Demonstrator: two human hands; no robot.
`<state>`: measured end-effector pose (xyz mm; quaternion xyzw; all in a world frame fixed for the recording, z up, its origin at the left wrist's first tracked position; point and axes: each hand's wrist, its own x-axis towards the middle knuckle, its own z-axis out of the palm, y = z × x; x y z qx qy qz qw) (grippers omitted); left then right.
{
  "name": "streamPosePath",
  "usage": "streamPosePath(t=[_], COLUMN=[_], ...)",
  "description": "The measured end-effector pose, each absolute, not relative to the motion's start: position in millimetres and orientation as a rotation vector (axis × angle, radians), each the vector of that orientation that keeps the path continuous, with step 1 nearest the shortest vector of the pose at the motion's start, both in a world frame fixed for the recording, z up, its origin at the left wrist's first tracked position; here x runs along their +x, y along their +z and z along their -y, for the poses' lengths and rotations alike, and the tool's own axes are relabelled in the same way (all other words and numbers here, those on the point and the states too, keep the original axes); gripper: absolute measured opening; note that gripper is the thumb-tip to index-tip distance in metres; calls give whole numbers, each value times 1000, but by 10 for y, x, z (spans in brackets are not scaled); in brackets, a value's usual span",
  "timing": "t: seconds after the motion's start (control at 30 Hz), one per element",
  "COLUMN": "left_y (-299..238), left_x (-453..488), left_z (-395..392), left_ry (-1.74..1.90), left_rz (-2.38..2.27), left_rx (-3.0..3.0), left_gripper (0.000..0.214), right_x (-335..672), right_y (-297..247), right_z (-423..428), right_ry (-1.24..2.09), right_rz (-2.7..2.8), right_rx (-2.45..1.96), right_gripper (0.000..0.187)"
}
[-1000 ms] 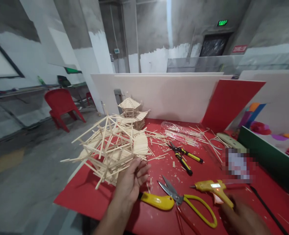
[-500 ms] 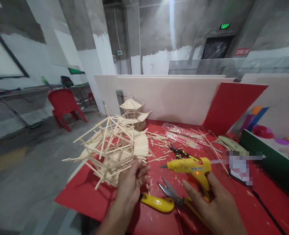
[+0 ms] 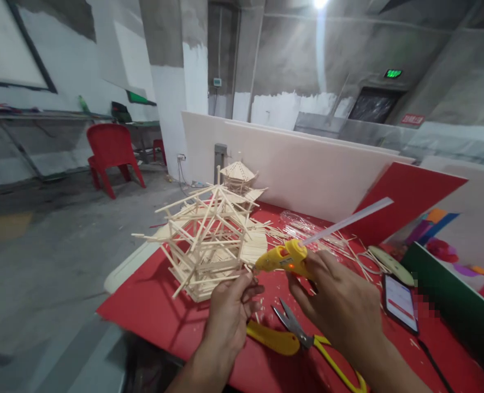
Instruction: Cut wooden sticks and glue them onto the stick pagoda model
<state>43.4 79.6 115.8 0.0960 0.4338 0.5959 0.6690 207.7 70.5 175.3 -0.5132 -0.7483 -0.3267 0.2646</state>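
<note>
A pale model made of thin wooden sticks [image 3: 209,240] stands on the red table [image 3: 152,311]. My left hand [image 3: 231,311] pinches a stick at the model's lower right edge. My right hand [image 3: 340,305] is wrapped round a yellow glue gun [image 3: 281,259]. Its nozzle points left and touches the model right by my left fingertips. A white glue stick [image 3: 348,221] juts out of the gun's back, up and to the right.
A smaller stick pagoda [image 3: 240,180] stands behind the model. Yellow-handled scissors [image 3: 319,349] and a yellow knife [image 3: 272,338] lie near my hands. A phone [image 3: 400,303], loose sticks and a plastic bag lie to the right. White and red boards wall the table's back.
My right hand picked the glue gun up from the table and carried it left to the model's edge. My left hand stayed on the model. The camera tilted up and left.
</note>
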Motion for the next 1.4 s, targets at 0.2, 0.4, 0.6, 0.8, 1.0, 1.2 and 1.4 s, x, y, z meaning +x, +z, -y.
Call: streamPosePath(t=[0.2, 0.4, 0.6, 0.8, 1.0, 1.2, 1.4], left_y=[1101, 1096, 1072, 1073, 1073, 1056, 1062], left_x=[430, 385, 358, 354, 351, 355, 352], left_z=[-736, -722, -707, -701, -705, -717, -702], left_ry=[1361, 1349, 1351, 1351, 1351, 1353, 1350], left_rz=[-911, -880, -847, -840, -848, -831, -824], left_rx=[168, 128, 128, 127, 114, 118, 114], left_gripper=[25, 26, 25, 23, 23, 23, 24], right_x=[2001, 1923, 1901, 1877, 1842, 1806, 1795], right_y=[1787, 1830, 1849, 1853, 1826, 1818, 1837], right_z=[-690, -678, -684, -692, -735, -741, -744], right_ry=[-1030, -1147, -1210, -1241, -1248, -1248, -1272], right_rz=[2079, 2113, 2145, 2135, 2126, 2125, 2114], right_rx=[-1399, -1372, -1344, -1325, -1304, -1321, -1293], right_gripper=[22, 22, 22, 19, 19, 19, 16])
